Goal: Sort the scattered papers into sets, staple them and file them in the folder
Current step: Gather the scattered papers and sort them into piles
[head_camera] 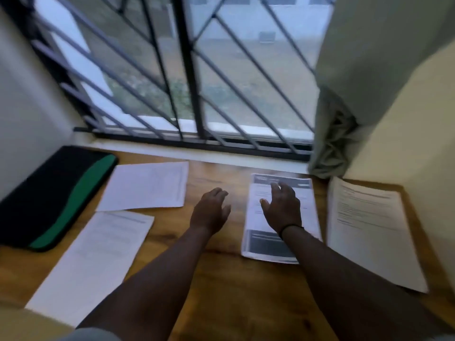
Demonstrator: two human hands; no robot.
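1. The tabletop holds four lots of paper, still spread apart.
2. The folder lies shut at the far left.
3. The banded paper lies under the right hand, fingers spread, gripping nothing.
4. The left hand hovers beside it, open too.
5. Sorting looks just begun; next, gather matching sheets.

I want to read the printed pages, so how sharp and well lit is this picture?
Head view: motion blur smears everything, so text on the paper with dark bands is unreadable; daylight from the window puts pale glare on the desk; wide-angle bending curves the edges.
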